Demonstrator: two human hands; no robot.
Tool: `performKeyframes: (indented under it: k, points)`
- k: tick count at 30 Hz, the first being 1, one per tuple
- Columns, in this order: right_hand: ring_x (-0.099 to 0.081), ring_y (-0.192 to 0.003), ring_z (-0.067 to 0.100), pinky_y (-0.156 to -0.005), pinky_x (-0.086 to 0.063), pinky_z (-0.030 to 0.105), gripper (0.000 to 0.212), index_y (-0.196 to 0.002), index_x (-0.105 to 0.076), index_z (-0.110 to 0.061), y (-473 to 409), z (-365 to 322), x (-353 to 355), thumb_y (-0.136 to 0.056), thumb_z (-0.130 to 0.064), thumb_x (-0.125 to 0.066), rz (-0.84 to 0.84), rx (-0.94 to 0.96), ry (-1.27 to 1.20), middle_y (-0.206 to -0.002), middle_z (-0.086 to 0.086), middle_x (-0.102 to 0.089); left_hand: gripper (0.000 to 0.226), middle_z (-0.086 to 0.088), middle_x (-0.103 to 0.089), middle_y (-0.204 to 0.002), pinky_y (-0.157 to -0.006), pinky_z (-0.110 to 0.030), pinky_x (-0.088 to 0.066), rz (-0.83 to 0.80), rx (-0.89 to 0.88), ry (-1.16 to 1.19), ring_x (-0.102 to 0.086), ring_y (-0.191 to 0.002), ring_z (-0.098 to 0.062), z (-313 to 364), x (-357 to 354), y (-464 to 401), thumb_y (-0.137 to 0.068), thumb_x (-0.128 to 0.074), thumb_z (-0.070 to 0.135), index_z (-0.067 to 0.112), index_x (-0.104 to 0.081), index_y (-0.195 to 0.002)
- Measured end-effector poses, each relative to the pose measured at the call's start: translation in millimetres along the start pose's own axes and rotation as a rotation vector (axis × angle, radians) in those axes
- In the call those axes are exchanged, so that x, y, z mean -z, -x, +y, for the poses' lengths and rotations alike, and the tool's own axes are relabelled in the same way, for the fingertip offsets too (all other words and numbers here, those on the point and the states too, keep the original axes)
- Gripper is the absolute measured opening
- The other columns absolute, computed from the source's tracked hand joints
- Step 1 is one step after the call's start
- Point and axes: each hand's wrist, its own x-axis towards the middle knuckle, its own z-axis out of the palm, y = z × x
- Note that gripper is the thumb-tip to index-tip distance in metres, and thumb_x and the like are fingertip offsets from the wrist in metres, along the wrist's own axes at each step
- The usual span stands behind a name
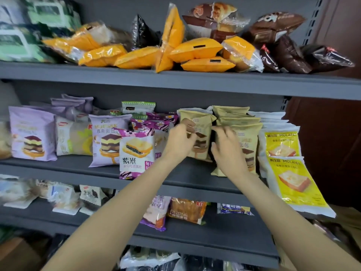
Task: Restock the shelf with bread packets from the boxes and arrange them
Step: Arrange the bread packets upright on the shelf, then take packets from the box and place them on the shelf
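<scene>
On the middle shelf [175, 175] stands a row of tan bread packets printed with a layered cake. My left hand [180, 139] pinches the front of the left tan packet [203, 122], fingers curled on its upper part. My right hand [226, 147] reaches in beside it, curled fingers at the edge of the right tan packets [248, 137]; whether they grip it is unclear. Both forearms stretch up from the bottom of the view.
Yellow toast packets [283, 147] lean at the right end, one hanging over the shelf edge. Purple rice-bread packets [136, 151] and lilac mousse packets [31, 133] stand to the left. Orange and brown packets [195, 49] crowd the top shelf. More packets lie on the lower shelves.
</scene>
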Motion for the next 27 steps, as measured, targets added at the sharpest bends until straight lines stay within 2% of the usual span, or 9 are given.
performKeyframes:
  k: [3, 5, 9, 12, 16, 19, 20, 24, 27]
  points:
    - [-0.054, -0.102, 0.022, -0.089, -0.047, 0.038, 0.035, -0.123, -0.053, -0.013, -14, -58, -16, -0.089, -0.005, -0.048, -0.066, 0.029, -0.18, -0.113, 0.007, -0.053, 0.012, -0.004, -0.067, -0.083, -0.071, -0.028, -0.054, 0.126, 0.015, 0.097, -0.066, -0.078, -0.021, -16, 63, 9, -0.088, -0.052, 0.007, 0.013, -0.06, -0.095]
    - [-0.055, -0.092, 0.02, -0.085, -0.048, 0.039, 0.031, -0.116, -0.057, -0.014, -22, -103, -33, -0.088, -0.005, -0.048, -0.108, 0.087, -0.252, -0.103, 0.004, -0.056, 0.009, -0.002, -0.064, -0.075, -0.069, -0.033, -0.054, 0.213, 0.035, 0.116, -0.064, -0.072, -0.022, -35, 110, 16, -0.09, -0.051, 0.01, 0.014, -0.058, -0.088]
    - [-0.06, -0.092, 0.023, -0.082, -0.049, 0.039, 0.024, -0.109, -0.064, -0.014, -24, -204, -78, -0.091, -0.008, -0.05, -0.203, 0.197, -0.356, -0.101, 0.008, -0.064, 0.011, -0.003, -0.065, -0.072, -0.059, -0.026, -0.047, 0.353, 0.146, 0.051, -0.055, -0.056, -0.011, -93, 208, 43, -0.09, -0.051, 0.009, 0.013, -0.057, -0.081]
    - [-0.061, -0.09, 0.021, -0.08, -0.05, 0.038, 0.021, -0.109, -0.064, -0.014, -14, -286, -125, -0.094, -0.013, -0.05, -0.311, 0.272, -0.431, -0.103, 0.006, -0.064, 0.016, -0.008, -0.068, -0.072, -0.057, -0.027, -0.046, 0.355, 0.294, -0.096, -0.057, -0.052, -0.006, -158, 285, 76, -0.09, -0.053, 0.012, 0.014, -0.059, -0.075]
    - [-0.062, -0.09, 0.02, -0.077, -0.051, 0.038, 0.02, -0.106, -0.065, -0.015, 11, -394, -201, -0.094, -0.014, -0.05, -0.503, 0.335, -0.503, -0.102, 0.004, -0.066, 0.02, -0.018, -0.071, -0.081, -0.068, -0.043, -0.057, 0.339, 0.538, -0.265, -0.066, -0.07, -0.032, -254, 389, 132, -0.093, -0.053, 0.018, 0.012, -0.061, -0.075]
    - [-0.061, -0.086, 0.017, -0.073, -0.048, 0.029, 0.021, -0.106, -0.067, -0.013, 32, -464, -258, -0.094, -0.013, -0.049, -0.656, 0.354, -0.529, -0.102, 0.003, -0.068, 0.032, -0.009, -0.057, -0.057, -0.052, -0.034, -0.044, 0.363, 0.747, -0.337, -0.051, -0.052, -0.027, -317, 457, 178, -0.093, -0.05, 0.019, 0.012, -0.056, -0.062]
    - [-0.06, -0.086, 0.016, -0.072, -0.046, 0.027, 0.021, -0.106, -0.067, -0.013, 39, -485, -277, -0.095, -0.013, -0.049, -0.702, 0.358, -0.529, -0.102, 0.004, -0.068, 0.033, -0.007, -0.051, -0.054, -0.051, -0.032, -0.04, 0.376, 0.803, -0.351, -0.047, -0.05, -0.025, -335, 476, 191, -0.091, -0.05, 0.016, 0.011, -0.052, -0.059]
    - [-0.063, -0.094, 0.022, -0.083, -0.051, 0.036, 0.02, -0.1, -0.068, -0.013, 55, -556, -351, -0.092, -0.011, -0.05, -0.864, 0.377, -0.536, -0.104, 0.005, -0.069, 0.024, -0.008, -0.066, -0.071, -0.071, -0.036, -0.054, 0.393, 0.972, -0.344, -0.062, -0.067, -0.025, -400, 539, 230, -0.089, -0.049, 0.016, 0.007, -0.064, -0.073]
    - [-0.062, -0.098, 0.024, -0.086, -0.05, 0.037, 0.02, -0.099, -0.068, -0.014, 56, -601, -413, -0.092, -0.011, -0.049, -0.953, 0.389, -0.511, -0.106, 0.007, -0.068, 0.023, -0.011, -0.071, -0.08, -0.076, -0.038, -0.056, 0.385, 1.018, -0.347, -0.067, -0.072, -0.026, -454, 573, 235, -0.089, -0.049, 0.018, 0.007, -0.066, -0.077]
